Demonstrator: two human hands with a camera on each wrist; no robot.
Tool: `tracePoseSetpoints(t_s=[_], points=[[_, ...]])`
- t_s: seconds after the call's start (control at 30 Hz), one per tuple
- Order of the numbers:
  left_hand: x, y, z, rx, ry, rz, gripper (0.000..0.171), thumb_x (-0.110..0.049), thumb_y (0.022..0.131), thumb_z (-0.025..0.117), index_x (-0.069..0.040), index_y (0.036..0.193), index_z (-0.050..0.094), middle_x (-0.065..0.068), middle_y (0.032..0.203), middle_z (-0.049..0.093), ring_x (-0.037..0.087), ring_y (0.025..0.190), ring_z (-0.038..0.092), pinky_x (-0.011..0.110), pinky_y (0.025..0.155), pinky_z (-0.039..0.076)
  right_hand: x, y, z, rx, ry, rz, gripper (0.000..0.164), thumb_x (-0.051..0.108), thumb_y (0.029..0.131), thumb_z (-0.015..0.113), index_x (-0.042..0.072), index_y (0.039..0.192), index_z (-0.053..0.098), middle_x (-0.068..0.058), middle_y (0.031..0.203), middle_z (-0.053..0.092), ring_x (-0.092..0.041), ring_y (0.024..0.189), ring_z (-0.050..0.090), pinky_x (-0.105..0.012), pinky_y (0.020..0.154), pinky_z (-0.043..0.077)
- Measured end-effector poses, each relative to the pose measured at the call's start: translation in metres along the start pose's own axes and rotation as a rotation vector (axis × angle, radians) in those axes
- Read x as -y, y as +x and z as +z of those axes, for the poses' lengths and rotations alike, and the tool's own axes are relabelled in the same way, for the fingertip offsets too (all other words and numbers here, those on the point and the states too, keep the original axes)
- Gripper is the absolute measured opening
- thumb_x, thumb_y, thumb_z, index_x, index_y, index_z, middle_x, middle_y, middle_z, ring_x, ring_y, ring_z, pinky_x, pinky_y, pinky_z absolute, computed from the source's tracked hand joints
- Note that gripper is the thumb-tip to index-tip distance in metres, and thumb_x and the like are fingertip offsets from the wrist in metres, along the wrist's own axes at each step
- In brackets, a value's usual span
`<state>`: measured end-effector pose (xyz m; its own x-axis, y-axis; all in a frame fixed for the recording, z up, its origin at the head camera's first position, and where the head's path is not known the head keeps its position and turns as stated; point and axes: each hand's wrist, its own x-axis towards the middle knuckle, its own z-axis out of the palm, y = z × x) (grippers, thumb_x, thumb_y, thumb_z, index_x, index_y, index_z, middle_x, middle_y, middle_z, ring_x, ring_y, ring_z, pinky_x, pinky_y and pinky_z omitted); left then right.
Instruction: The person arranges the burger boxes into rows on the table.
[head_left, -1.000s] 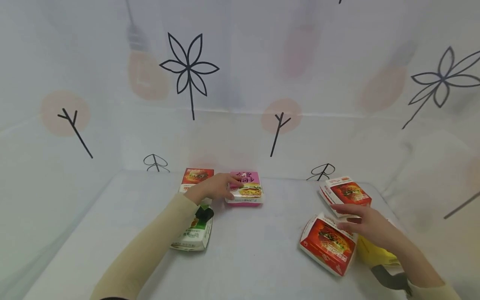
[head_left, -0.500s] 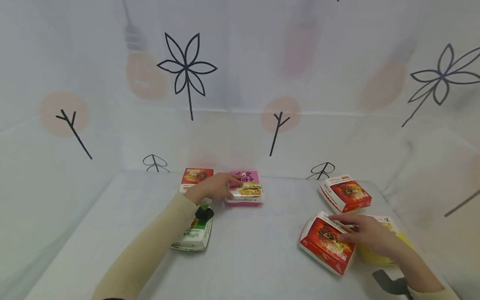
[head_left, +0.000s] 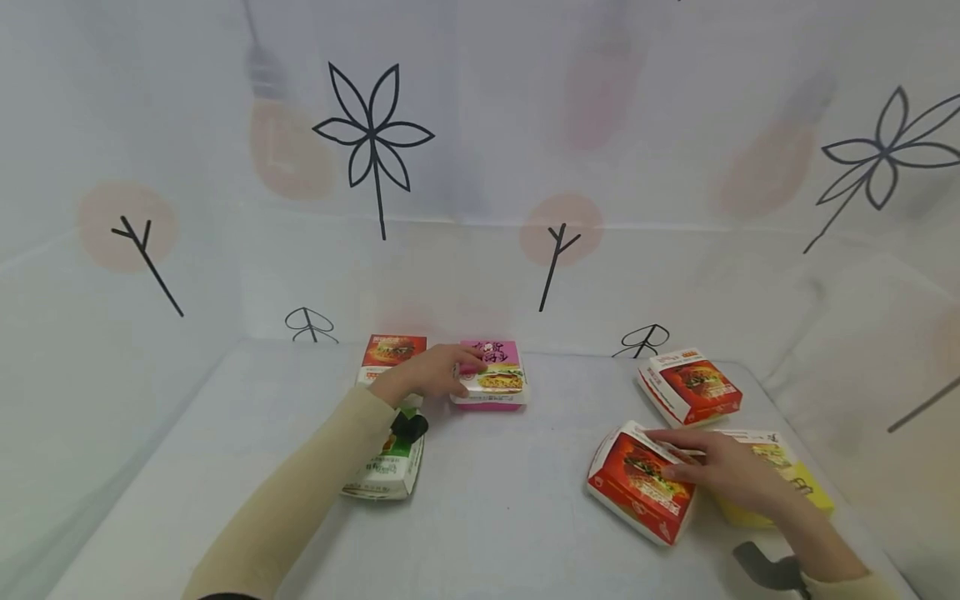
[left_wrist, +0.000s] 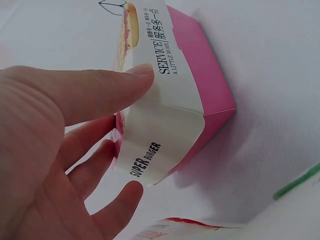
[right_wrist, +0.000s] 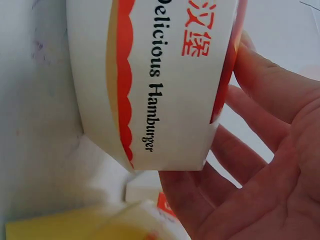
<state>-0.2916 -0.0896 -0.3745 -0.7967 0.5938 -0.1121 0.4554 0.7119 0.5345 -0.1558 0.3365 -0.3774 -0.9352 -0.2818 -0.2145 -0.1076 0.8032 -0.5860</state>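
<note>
At the back middle of the table lies a pink-and-white burger box (head_left: 502, 379). My left hand (head_left: 433, 372) reaches its left side with loosely spread fingers; in the left wrist view the thumb (left_wrist: 110, 90) lies along the white lid and two fingertips meet the box's edge. At the right, my right hand (head_left: 738, 473) holds a red-and-white burger box (head_left: 643, 487), thumb on the printed top and the other fingers along the far side. The right wrist view shows this box's white side (right_wrist: 165, 95) up close, with some fingers partly hidden behind it.
A second red burger box (head_left: 697, 387) lies behind the right hand, and a yellow box (head_left: 806, 492) sits under its wrist. Left of the pink box are another red box (head_left: 393, 350) and a green-and-white box (head_left: 384, 475), both partly covered by the left arm.
My right hand has come down from near the rear red box to the front one, which has shifted slightly left with it. My left hand stays at the pink box.
</note>
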Motion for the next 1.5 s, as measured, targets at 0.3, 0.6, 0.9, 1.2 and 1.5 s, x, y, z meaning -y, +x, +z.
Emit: tracePoseSetpoints(t_s=[0.3,0.6,0.9,1.2,1.5], points=[[-0.001,-0.001,-0.001,-0.002,-0.012,0.005,0.050,-0.009,0.088,0.074,-0.016,0.137,0.062,-0.002,0.152,0.045,0.026,0.146,0.030,0.046,0.117,0.027,0.017,0.014,0.017,0.010,0.148,-0.045,0.059,0.035,0.089,0.074,0.011,0.140,0.058,-0.023,0.143,0.052,-0.047,0.131,0.045,-0.055,0.096,0.050],[-0.001,-0.001,0.000,-0.004,-0.035,-0.006,0.050,-0.009,0.089,0.074,-0.017,0.136,0.063,-0.002,0.152,0.045,0.026,0.145,0.030,0.046,0.116,0.029,0.036,0.036,0.042,0.022,0.186,-0.070,0.054,0.033,0.091,0.073,0.017,0.140,0.059,-0.018,0.144,0.052,-0.043,0.130,0.044,-0.056,0.098,0.047],[-0.002,-0.001,0.000,-0.001,-0.046,-0.007,0.050,-0.008,0.088,0.075,-0.016,0.136,0.063,-0.001,0.152,0.045,0.027,0.146,0.030,0.047,0.117,0.027,0.059,0.054,0.063,0.052,0.241,-0.174,0.049,0.028,0.093,0.070,0.015,0.139,0.060,-0.016,0.144,0.053,-0.038,0.128,0.045,-0.047,0.095,0.047],[-0.001,0.002,0.002,-0.001,-0.026,0.000,0.050,-0.008,0.087,0.075,-0.015,0.136,0.063,0.000,0.152,0.045,0.028,0.145,0.031,0.048,0.116,0.027,0.081,0.073,0.081,0.083,0.244,-0.239,0.047,0.029,0.093,0.070,0.017,0.138,0.061,-0.015,0.142,0.054,-0.031,0.119,0.048,-0.037,0.086,0.046],[-0.003,0.003,0.001,-0.008,-0.014,0.003,0.050,-0.009,0.087,0.075,-0.015,0.135,0.063,0.002,0.152,0.045,0.029,0.144,0.032,0.049,0.116,0.028,0.101,0.089,0.093,0.108,0.256,-0.271,0.046,0.029,0.092,0.072,0.020,0.137,0.063,-0.012,0.140,0.056,-0.027,0.111,0.049,-0.036,0.080,0.047]])
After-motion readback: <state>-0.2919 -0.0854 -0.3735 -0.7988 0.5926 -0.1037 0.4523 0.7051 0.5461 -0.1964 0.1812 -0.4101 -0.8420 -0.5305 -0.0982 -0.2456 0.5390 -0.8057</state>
